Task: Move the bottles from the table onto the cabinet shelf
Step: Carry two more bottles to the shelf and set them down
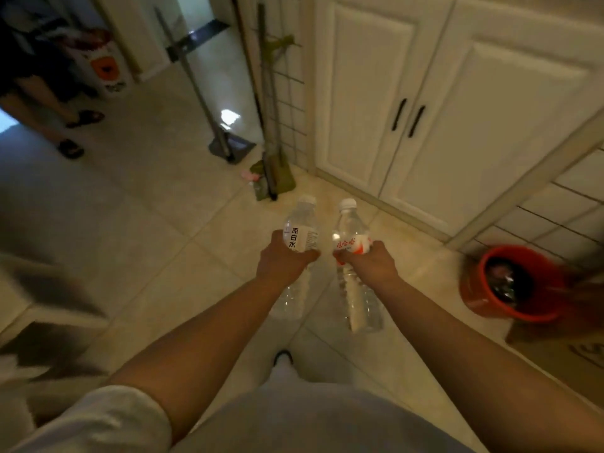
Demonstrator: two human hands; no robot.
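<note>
I hold two clear water bottles out in front of me above the tiled floor. My left hand grips the bottle with a white label and black characters around its middle. My right hand grips the bottle with a red and white label the same way. Both bottles have white caps and stand side by side, close but apart. A white cabinet with two closed doors and black handles stands ahead to the right. No shelf shows.
An orange bucket sits on the floor at the right. A mop and brooms lean near the cabinet's left corner. Another person's legs in dark sandals stand at far left. Blurred furniture fills the lower left.
</note>
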